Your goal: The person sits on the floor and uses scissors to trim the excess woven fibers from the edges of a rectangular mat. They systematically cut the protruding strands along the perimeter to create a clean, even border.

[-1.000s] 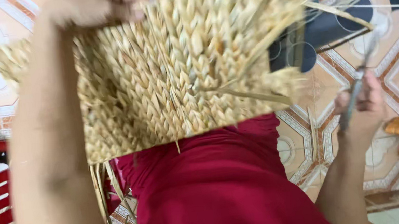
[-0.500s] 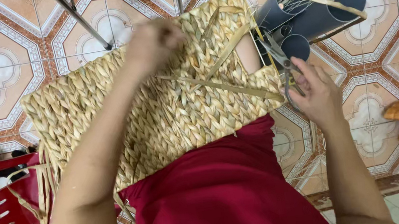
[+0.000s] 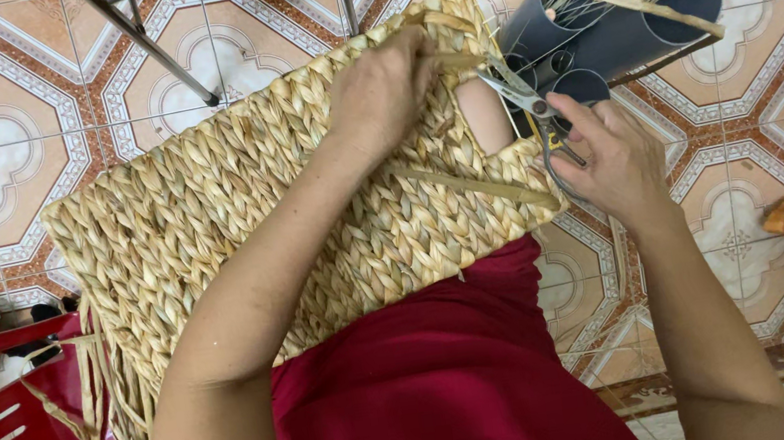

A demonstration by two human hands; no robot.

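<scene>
Since half a second ago, right hand [image 3: 611,156] risen to 1 o'clock, clamped on scissors [image 3: 528,101] at a loose strand; left hand [image 3: 385,90] gripping the woven basket [image 3: 210,214], steadying its handle edge.
</scene>
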